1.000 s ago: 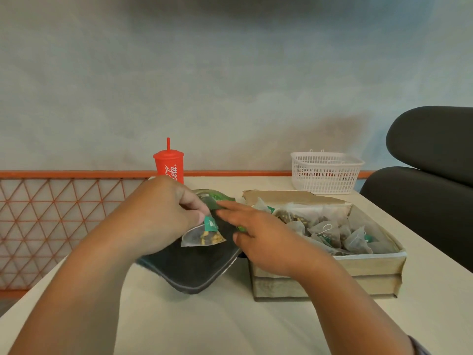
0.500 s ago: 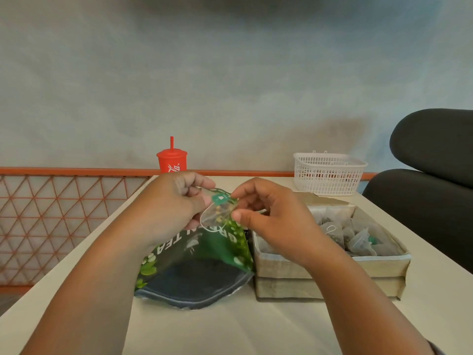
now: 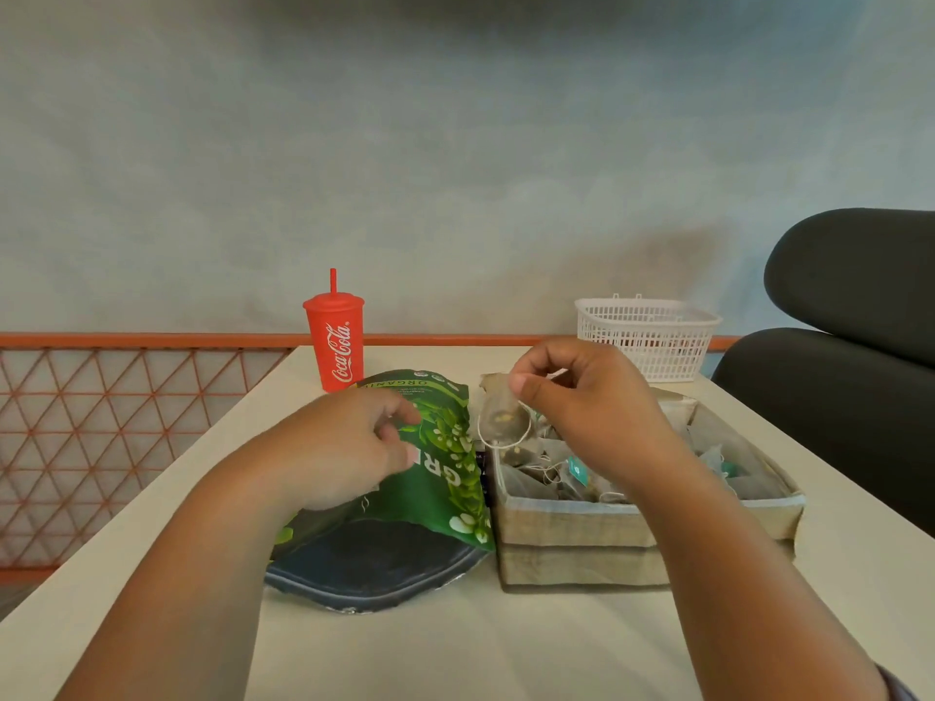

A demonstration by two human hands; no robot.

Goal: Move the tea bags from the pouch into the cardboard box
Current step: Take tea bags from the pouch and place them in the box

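Right grip point(image 3: 582, 397): tea bag point(image 3: 503, 419) over bag-filled box point(image 3: 571, 523)

A translucent mesh tea bag with a white string point(image 3: 503, 419) is pinched by the right grip point(image 3: 592, 402) and held above the left end of the beige cardboard box point(image 3: 571, 523), in which a heap of similar tea bags point(image 3: 556, 473) is seen. The green foil pouch point(image 3: 445, 478), lying just beside the box on the pale surface point(image 3: 455, 650), is held by the left grip point(image 3: 349, 447). A red lidded plastic cup with a straw point(image 3: 336, 341) and a white plastic lattice basket point(image 3: 647, 336) are set at the far edge.
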